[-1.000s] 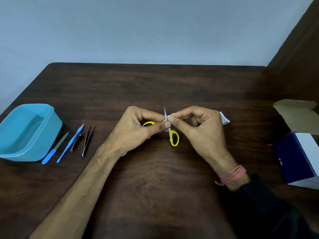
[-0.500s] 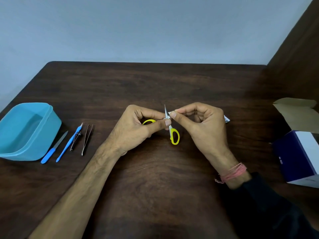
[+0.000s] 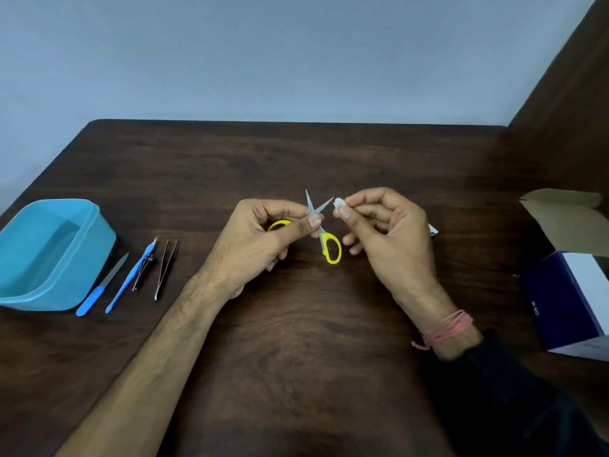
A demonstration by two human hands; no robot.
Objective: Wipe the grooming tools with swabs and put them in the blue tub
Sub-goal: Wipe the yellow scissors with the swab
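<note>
Two hands over the dark table (image 3: 296,341): left hand (image 3: 260,245) pinches the yellow-handled scissors (image 3: 324,232) at the pivot, blades parted, tips up. Right hand (image 3: 389,235) pinches a white swab (image 3: 338,203) just beside one blade tip. Far left, the blue tub (image 3: 49,255); beside it nail file (image 3: 102,285), blue pusher (image 3: 130,278), tweezers (image 3: 165,268).

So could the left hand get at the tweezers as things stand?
Probably not straight away: the left hand holds the scissors. The tweezers lie uncovered on the table just to its left.
</note>
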